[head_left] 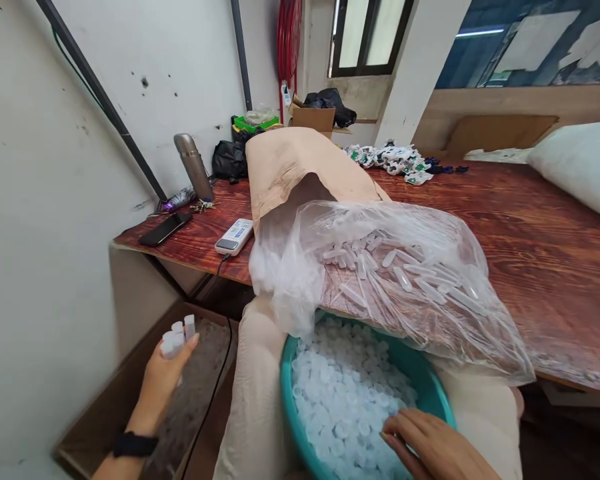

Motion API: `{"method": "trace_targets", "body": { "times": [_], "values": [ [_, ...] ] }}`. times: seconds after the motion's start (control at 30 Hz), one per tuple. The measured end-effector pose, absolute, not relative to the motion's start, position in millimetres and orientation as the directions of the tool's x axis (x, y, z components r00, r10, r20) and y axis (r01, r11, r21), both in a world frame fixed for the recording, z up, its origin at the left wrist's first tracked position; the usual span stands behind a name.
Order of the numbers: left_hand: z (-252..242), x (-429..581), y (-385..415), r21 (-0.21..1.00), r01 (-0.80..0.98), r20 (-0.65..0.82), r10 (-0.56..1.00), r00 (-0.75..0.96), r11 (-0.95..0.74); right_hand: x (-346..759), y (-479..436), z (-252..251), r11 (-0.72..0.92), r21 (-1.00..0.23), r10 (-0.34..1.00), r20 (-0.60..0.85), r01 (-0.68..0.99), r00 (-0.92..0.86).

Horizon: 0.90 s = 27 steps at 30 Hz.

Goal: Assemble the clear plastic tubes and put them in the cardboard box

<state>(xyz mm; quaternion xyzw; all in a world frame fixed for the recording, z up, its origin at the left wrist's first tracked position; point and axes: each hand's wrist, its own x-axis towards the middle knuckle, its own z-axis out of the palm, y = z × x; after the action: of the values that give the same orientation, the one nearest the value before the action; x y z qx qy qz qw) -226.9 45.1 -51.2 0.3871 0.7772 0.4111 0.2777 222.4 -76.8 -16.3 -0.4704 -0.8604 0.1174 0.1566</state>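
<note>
My left hand (166, 370) is closed around several small capped plastic tubes (178, 339), held over a cardboard box at the lower left. The white caps point up. A teal basin (289, 400) full of small translucent white caps (347, 393) rests between my legs. Over its right side is my right hand (430, 443), fingers bent and thumb near the fingertips; whatever they pinch, if anything, is hidden. Just beyond the basin, a clear plastic bag (460, 247) lies on the table edge with several empty translucent tubes (403, 277) in it.
The cardboard box (105, 400) stands on the floor at left, a black cable crossing it. On the wooden table (555, 247) are a phone (165, 229), a white power bank (234, 237), a metal flask (194, 165), a large brown paper sack (300, 157) and white bundles (393, 159).
</note>
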Motion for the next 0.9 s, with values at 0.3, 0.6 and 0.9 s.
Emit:
{"method": "trace_targets", "body": {
  "times": [0.3,0.6,0.9],
  "values": [
    [-106,-265,58,0.709,0.521,-0.056,0.774,-0.631,0.476,217,-33,-28,0.411,-0.391,0.902,0.044,0.824,-0.429],
    [-11,-158,38,0.495,0.740,0.707,0.706,-0.039,-0.456,191,39,-55,0.172,-0.271,0.969,-0.128,0.947,-0.213],
    [16,-49,25,0.719,0.347,0.258,0.695,0.672,-0.602,174,60,-61,0.145,-0.394,0.949,-0.203,0.908,-0.240]
  ]
}}
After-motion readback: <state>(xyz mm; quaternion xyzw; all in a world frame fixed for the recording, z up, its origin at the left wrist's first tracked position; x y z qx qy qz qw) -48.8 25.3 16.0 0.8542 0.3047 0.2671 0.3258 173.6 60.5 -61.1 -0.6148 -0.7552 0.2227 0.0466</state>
